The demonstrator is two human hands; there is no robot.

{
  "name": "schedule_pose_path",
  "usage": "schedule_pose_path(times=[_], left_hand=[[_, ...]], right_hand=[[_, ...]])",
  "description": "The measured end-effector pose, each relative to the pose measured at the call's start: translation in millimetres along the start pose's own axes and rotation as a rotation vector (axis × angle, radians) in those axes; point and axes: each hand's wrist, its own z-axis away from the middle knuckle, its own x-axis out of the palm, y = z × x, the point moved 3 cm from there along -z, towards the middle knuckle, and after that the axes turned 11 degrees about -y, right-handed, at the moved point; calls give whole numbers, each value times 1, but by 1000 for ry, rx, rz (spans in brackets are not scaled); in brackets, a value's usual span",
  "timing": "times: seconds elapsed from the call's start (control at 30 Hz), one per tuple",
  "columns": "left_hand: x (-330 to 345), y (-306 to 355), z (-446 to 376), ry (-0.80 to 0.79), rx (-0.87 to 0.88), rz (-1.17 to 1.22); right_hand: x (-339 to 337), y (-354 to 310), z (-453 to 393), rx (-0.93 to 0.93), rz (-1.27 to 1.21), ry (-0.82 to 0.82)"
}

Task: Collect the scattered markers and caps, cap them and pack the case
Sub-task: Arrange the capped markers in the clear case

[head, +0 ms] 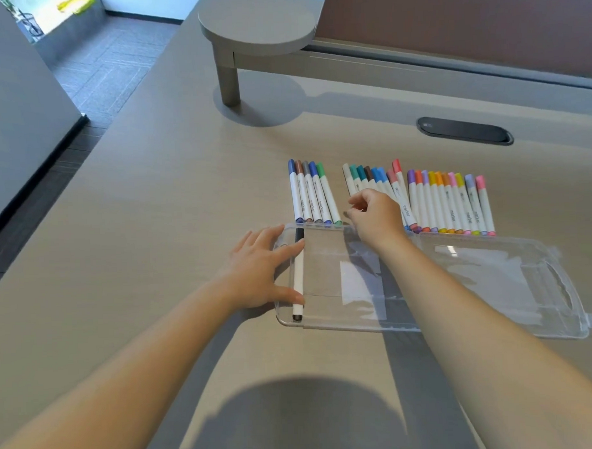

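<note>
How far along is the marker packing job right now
Capping looks done: every marker in view wears a cap. Packing has barely begun. One black-capped white marker lies in the open clear plastic case, steadied by the left hand. The right hand is reaching into the larger row of coloured markers. That row and the group of five markers still need packing.

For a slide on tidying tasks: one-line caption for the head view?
Left hand steadies a black-capped marker in the clear case; right hand reaches toward capped markers.
</note>
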Motion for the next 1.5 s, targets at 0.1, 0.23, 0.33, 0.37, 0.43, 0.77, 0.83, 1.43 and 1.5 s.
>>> schedule_pose_path(times=[0.1,0.23,0.33,0.37,0.43,0.77,0.83,1.43,1.5], left_hand=[[-4,0,-7,102,7,86],[-13,-10,-15,227,27,235],[-17,-16,-18,298,32,319],[-18,-19,-19,314,26,334],[-19,-24,-20,335,11,352],[-25,-44,-17,363,-41,375],[-24,-44,-15,357,-45,369],[-4,-12,7,229,-31,388],[-1,-10,9,231,-36,383]], right_hand=[[-6,3,-14,35,78,46],[-6,0,-29,33,160,59],[4,-17,-36,-43,150,20],[9,-24,-38,-62,143,-2],[19,-34,-42,-83,162,-49],[39,-58,-53,-25,563,-118],[40,-60,-52,-14,552,-106],[12,-28,23,25,-343,-471],[21,-23,29,26,-373,-496]])
